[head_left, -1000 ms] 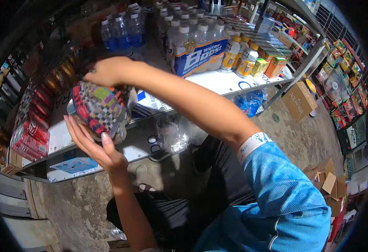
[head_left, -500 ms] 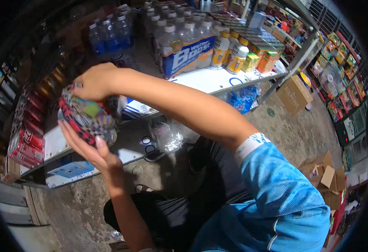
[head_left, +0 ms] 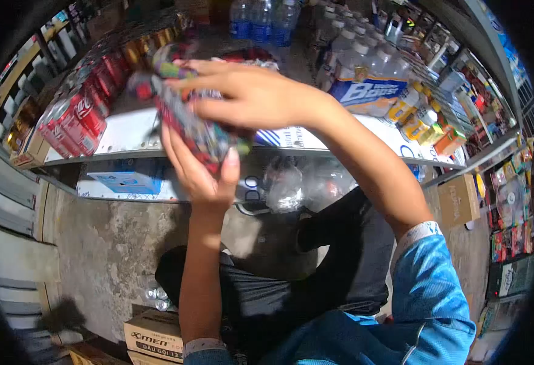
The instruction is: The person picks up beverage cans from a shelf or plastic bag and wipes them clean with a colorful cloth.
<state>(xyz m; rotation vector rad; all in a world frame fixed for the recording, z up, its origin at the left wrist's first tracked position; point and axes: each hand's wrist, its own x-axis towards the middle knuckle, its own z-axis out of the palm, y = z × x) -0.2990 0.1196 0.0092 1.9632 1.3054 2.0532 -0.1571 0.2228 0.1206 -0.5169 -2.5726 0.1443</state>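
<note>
A bunched, multicoloured patterned cloth (head_left: 182,118), smeared by motion, is between my two hands in front of the shelf. My left hand (head_left: 200,176) supports it from below, palm up, the thumb raised along its near side. From above, my right hand (head_left: 261,97) grips the cloth, its fingers reaching over the top and the thumb lower down. Whether anything is wrapped inside the cloth is hidden. To the left of my hands stand red Coca-Cola cans (head_left: 75,121) in a row on the shelf (head_left: 130,131).
A shrink-wrapped pack of Water Boost bottles (head_left: 367,91), yellow-labelled bottles (head_left: 422,121) and blue-labelled bottles (head_left: 261,24) share the shelf. Clear plastic wrap (head_left: 285,188) and a blue box (head_left: 127,176) sit lower. Cardboard boxes (head_left: 151,334) stand on the floor (head_left: 108,243).
My view has swung left, so the shelf appears further right. Both hands are still on the cloth; the right fingers have gone from bunched to stretched across its top.
</note>
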